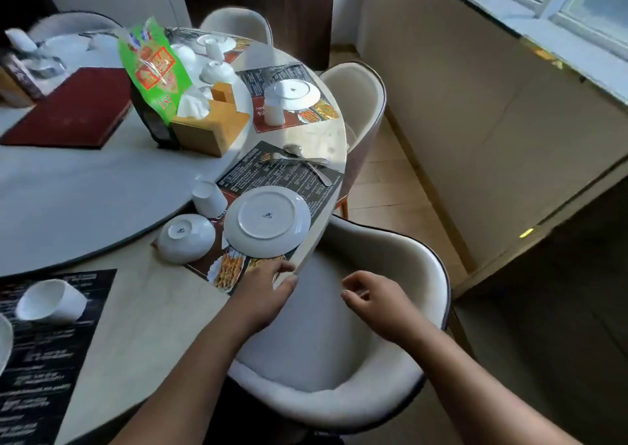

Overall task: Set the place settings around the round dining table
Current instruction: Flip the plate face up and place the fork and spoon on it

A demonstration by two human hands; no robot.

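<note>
Round table: we look down on a pale round dining table [153, 312] with a grey turntable [85, 193] at its middle and a cream padded chair [390, 251] drawn up to the near rim.
Setting: on the dark printed paper placemat [272, 172] at frame centre lie an upturned white china plate [267, 221], an upturned white bowl [186, 238] left of it, an upturned white cup [209, 198] above the bowl, and a steel fork and spoon [306, 160] crossed at the far corner.
Left hand: our left hand [268, 291] pinches the placemat's near edge at the table rim, fingers on top and thumb beneath.
Right hand: our right hand [373, 302] hovers over the chair seat, fingers loosely curled and holding nothing.
Risk, plate: it sits close to the rim, so a sharp tug on the placemat could carry it over onto the chair.
Risk, cutlery: it also lies by the rim and could slide off if the placemat turns.
Risk, bowl: it sits on the placemat's left corner and may rock, we judge.
</note>
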